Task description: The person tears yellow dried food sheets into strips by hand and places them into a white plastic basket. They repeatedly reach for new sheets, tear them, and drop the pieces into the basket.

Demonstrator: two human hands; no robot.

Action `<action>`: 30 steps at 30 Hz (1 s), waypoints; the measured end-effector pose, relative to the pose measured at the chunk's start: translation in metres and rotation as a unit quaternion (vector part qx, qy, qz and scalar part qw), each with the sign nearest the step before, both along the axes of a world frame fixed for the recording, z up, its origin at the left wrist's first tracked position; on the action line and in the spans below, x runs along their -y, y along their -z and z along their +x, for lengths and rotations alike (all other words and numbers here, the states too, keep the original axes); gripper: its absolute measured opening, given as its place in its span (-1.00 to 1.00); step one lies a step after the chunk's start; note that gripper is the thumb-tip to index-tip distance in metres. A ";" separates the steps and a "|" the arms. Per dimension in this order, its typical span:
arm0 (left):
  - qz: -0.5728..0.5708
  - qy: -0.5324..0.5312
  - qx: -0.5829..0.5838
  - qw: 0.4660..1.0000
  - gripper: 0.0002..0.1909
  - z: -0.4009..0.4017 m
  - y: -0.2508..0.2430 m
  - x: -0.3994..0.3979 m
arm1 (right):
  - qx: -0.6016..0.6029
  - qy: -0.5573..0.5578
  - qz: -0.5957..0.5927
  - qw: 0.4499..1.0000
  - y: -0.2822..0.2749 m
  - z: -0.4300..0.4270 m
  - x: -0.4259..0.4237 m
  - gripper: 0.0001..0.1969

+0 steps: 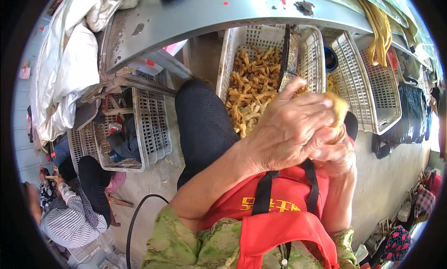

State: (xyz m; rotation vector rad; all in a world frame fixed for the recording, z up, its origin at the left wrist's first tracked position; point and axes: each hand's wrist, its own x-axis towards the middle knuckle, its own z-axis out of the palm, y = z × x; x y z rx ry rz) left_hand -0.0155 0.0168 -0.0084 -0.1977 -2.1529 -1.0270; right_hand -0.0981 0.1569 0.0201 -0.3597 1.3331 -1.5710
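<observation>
My left hand (288,127) and my right hand (333,152) meet in front of my red apron (223,208). Between their fingers they grip a yellow strip (338,108), blurred by motion, its upper end showing above the knuckles. The left hand covers part of the right one. Just beyond the hands, a white perforated plastic crate (223,64) holds many small knotted yellow-brown strips (255,77). Paler knots (249,115) lie at its near end. A dark, crusted board (288,56) stands at the crate's right side.
A worn metal table (195,15) crosses above the crates, with long yellow strips (379,42) hanging off its edge. More crates stand right (359,84) and left (155,129). A black plastic bag (401,111) lies right. A black cable (134,213) curves nearby. Another person's striped sleeve (75,222) shows lower left.
</observation>
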 end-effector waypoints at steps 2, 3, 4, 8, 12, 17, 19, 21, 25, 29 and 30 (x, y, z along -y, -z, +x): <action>-0.127 -0.077 0.097 0.984 -0.92 0.007 0.006 0.006 | -0.537 0.008 0.176 0.825 0.005 -0.004 0.000 -0.88; -0.100 -0.057 0.143 0.983 -0.93 0.011 0.010 0.013 | -0.506 0.048 0.162 0.846 0.006 -0.007 0.000 -0.85; 0.009 -0.064 0.160 0.985 -0.95 0.014 0.013 0.014 | -0.509 0.056 0.135 0.848 0.009 -0.006 0.003 -0.83; 0.275 0.041 0.218 0.936 -0.83 0.021 0.029 0.022 | -0.459 0.053 0.072 0.884 0.014 0.000 0.005 -0.80; 0.356 0.058 0.197 0.911 -0.74 0.025 0.031 0.013 | -0.239 0.058 0.085 0.966 0.016 -0.001 -0.008 -0.84; 0.211 -0.131 0.187 0.950 -0.79 0.007 0.008 0.033 | -0.298 0.220 0.129 0.920 0.005 -0.041 -0.010 -0.90; 0.195 -0.145 0.132 0.961 -0.73 -0.012 0.004 0.051 | -0.405 0.184 0.234 0.865 -0.004 -0.051 0.002 -0.86; 0.250 -0.142 0.155 0.945 -0.73 -0.021 0.007 0.064 | -0.335 0.148 0.119 0.923 -0.010 -0.054 0.014 -0.86; 0.154 -0.243 0.288 0.914 -0.81 0.017 0.021 0.050 | -0.366 0.169 0.166 0.900 -0.023 -0.034 -0.008 -0.90; -0.026 -0.151 0.095 0.984 -0.65 0.029 0.022 0.016 | -0.505 0.003 0.141 0.851 -0.010 -0.017 -0.016 -0.84; 0.018 -0.085 0.129 0.988 -0.69 0.026 0.021 0.005 | -0.548 0.001 0.154 0.822 -0.007 -0.018 -0.017 -0.80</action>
